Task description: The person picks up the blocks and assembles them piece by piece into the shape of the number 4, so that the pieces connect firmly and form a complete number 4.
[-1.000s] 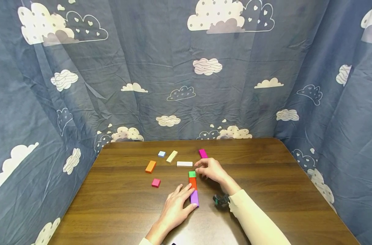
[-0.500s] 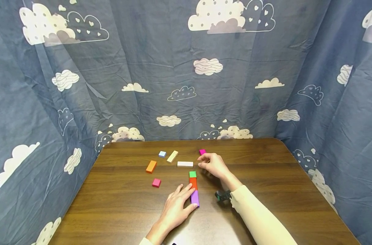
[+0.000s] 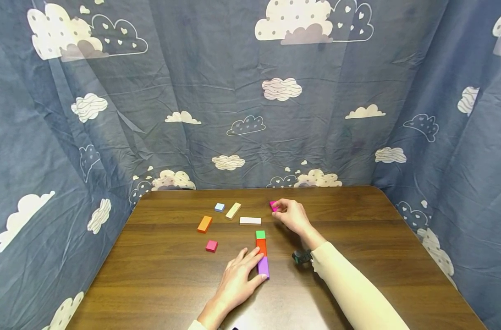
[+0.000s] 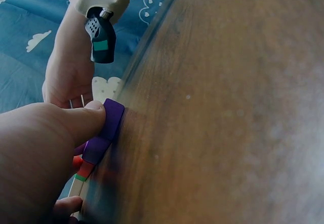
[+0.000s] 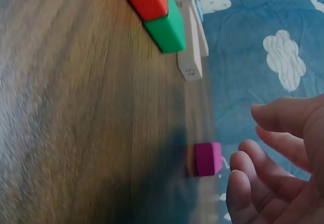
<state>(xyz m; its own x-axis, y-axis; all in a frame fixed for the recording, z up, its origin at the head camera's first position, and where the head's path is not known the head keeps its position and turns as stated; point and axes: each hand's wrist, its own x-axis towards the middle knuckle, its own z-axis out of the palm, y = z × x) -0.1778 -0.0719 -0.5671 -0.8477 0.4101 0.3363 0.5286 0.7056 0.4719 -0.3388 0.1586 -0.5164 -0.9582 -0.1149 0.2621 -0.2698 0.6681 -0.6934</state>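
Note:
A row on the table joins a green block point(image 3: 260, 234), a red block point(image 3: 261, 247) and a purple block point(image 3: 263, 267). My left hand point(image 3: 238, 277) rests against this row, its thumb at the purple block's near end and its fingertips by the red block. In the left wrist view, the thumb touches the purple block point(image 4: 112, 120). Farther back, my right hand point(image 3: 293, 216) hovers over a magenta block point(image 3: 273, 206), partly covering it. The right wrist view shows the hand's fingers point(image 5: 240, 188) apart from the magenta block point(image 5: 207, 159), with nothing between them.
Left of the row lie a white block point(image 3: 250, 221), a cream block point(image 3: 233, 211), a small light blue block point(image 3: 219, 207), an orange block point(image 3: 205, 224) and a crimson block point(image 3: 211, 246). A cloud-patterned curtain point(image 3: 209, 105) hangs behind the wooden table point(image 3: 151, 270).
My right hand has moved away from beside the green block, back and slightly right, to the magenta block. My left hand and the row have stayed in place.

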